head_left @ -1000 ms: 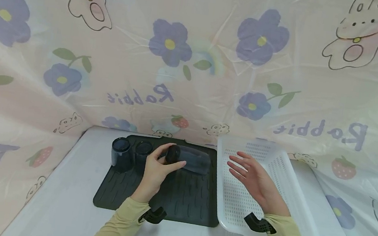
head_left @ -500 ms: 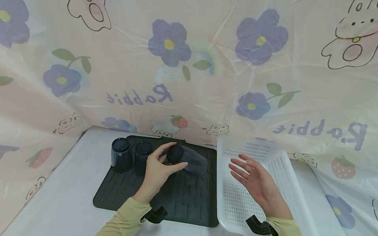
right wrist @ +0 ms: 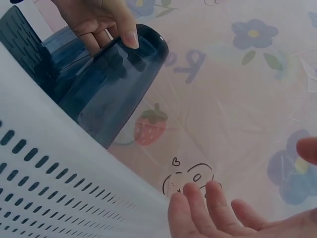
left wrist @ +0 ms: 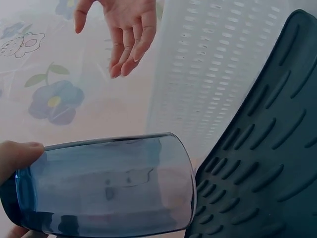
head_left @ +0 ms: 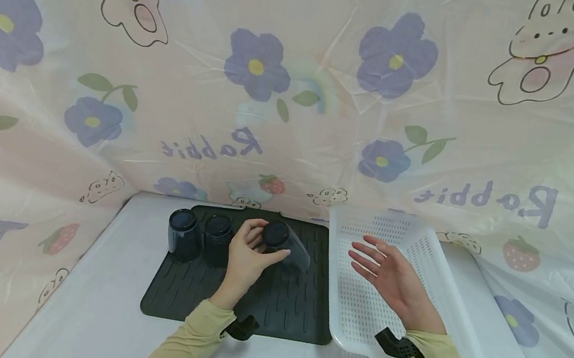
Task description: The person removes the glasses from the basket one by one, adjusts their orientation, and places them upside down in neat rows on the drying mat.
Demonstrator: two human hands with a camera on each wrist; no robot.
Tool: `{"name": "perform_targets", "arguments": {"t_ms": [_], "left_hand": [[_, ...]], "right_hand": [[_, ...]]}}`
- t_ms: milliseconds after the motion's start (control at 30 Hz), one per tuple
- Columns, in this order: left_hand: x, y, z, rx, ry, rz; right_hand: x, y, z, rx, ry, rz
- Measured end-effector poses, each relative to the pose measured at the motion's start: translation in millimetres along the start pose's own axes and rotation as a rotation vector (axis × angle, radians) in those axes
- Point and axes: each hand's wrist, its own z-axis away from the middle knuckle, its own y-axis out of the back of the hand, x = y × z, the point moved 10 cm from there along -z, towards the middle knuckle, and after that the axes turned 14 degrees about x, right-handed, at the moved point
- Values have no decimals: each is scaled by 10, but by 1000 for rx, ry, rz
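My left hand [head_left: 246, 258] grips a blue-tinted drinking glass [head_left: 294, 254] near its thick base, above the dark drying mat [head_left: 281, 305]. The glass is tilted, base up toward the left and mouth down to the right. In the left wrist view the clear glass [left wrist: 114, 186] spans the lower left, its rim close to the mat's edge. Two similar glasses stand on the mat's left side, an outer glass [head_left: 184, 237] and an inner glass [head_left: 217, 239], bases up. My right hand [head_left: 388, 277] holds nothing, fingers extended above the white perforated basket [head_left: 334, 294].
The basket stands directly right of the mat on a white table [head_left: 105, 276]. A printed plastic sheet [head_left: 304, 133] rises behind and at both sides. A black strap-on device [head_left: 242, 327] sits on the left wrist, another black device [head_left: 398, 345] on the right.
The held glass has turned from nearly level to steeply tilted, its mouth dropping toward the mat. My left hand has shifted slightly right. My right hand has barely moved.
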Motion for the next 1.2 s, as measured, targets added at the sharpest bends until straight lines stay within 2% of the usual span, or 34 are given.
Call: {"name": "perform_targets", "arguments": {"t_ms": [133,367,633,867,1067,1200], "left_hand": [[50,-33,29,-14,-26,-16],[-8,-67,32,-23,-23,-14],[10,-122,59,-21,-121,-38],[-40,-185,60,-17,-120,-49],[-36,-256,51,-17,-164,-57],[-199,-305,19,-15,-192,-71]], "right_hand": [[7,8,0,-10,-1,-10],[-5,14,4,-26,10,-20],[-17,-5,9,-64,24,-19],[-13,-3,3,-61,24,-14],[7,15,3,-51,19,-3],[14,3,8,-56,19,0]]}}
